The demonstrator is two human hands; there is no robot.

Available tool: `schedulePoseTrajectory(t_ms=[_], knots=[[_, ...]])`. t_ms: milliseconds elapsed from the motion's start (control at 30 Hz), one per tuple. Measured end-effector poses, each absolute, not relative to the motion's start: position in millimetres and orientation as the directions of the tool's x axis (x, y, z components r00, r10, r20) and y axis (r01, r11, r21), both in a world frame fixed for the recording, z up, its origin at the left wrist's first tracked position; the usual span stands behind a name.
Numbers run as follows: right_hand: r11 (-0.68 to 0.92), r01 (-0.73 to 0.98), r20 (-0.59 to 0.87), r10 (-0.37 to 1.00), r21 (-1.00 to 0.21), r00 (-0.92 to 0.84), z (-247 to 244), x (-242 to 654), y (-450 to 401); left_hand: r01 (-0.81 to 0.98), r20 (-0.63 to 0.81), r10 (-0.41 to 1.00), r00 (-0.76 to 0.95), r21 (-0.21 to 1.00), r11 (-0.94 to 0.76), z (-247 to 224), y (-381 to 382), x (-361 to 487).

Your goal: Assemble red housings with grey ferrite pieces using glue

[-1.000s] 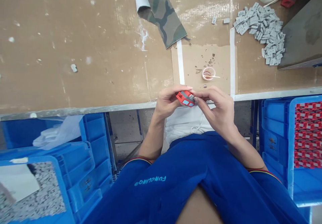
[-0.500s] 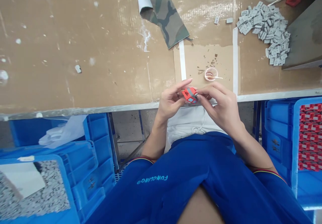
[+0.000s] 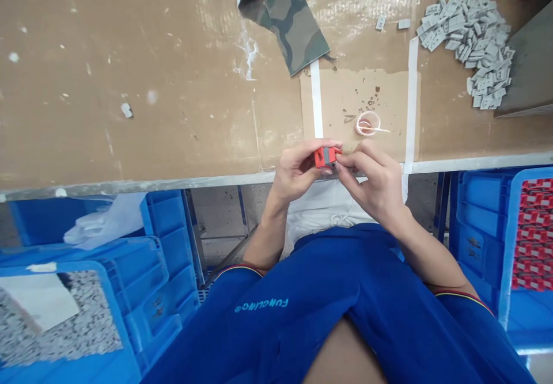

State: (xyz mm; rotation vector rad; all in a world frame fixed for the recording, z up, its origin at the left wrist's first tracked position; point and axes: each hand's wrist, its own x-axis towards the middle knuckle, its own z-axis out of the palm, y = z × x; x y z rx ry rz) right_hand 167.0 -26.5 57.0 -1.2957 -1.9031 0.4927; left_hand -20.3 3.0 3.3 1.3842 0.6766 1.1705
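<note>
Between thumb and fingers, my left hand grips a small red plastic piece with a grey band, held over the table's front edge. My right hand is closed in a pinch at the piece's right end; its fingertips touch it, and whether they also hold a tiny part is hidden. Just beyond my hands stands a small clear cup with reddish contents and a thin white stick lying across its rim. The cup rests on a taped-down cardboard sheet with dark crumbs scattered on it.
A camouflage-patterned sheet lies beyond the cardboard. Small grey parts are heaped at the right, beside a grey box panel. Blue crates stand below the table: grey parts at left, red pieces at right.
The red piece has been turned, so its grey band now faces up more squarely. My left fingers have closed further over its far side. The view has shifted slightly.
</note>
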Motion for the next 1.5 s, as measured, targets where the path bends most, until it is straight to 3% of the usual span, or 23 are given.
schedulePoseTrajectory(t_ms=[233, 500, 767, 1067, 1267, 1500], knots=[[0.369, 0.555, 0.338, 0.927, -0.745, -0.163, 50.8, 170.2, -30.0, -0.155, 0.305, 0.884, 0.355, 0.951, -0.266, 1.0, 3.5, -21.7], [0.381, 0.558, 0.315, 0.924, -0.737, -0.215, 52.3, 177.8, -34.8, -0.225, 0.124, 0.924, 0.363, 0.973, -0.043, 3.6, -0.7, -20.6], [0.342, 0.588, 0.173, 0.93, -0.733, -0.325, 59.0, 181.8, -24.5, -0.194, 0.115, 0.925, 0.361, 0.98, -0.046, 4.1, 1.6, -21.3], [0.373, 0.61, 0.225, 0.924, -0.699, -0.308, 57.4, 174.2, -27.5, -0.186, 0.113, 0.921, 0.372, 0.982, -0.045, 4.7, 0.4, -23.6], [0.484, 0.501, 0.423, 0.874, -0.718, -0.238, 55.1, 164.7, -34.5, -0.302, 0.162, 0.916, 0.367, 0.952, -0.047, 3.0, 4.7, -26.2], [0.477, 0.479, 0.481, 0.868, -0.737, -0.124, 43.2, 153.6, -40.9, -0.381, 0.056, 0.934, 0.352, 0.92, 0.089, -1.2, -1.2, -24.7]])
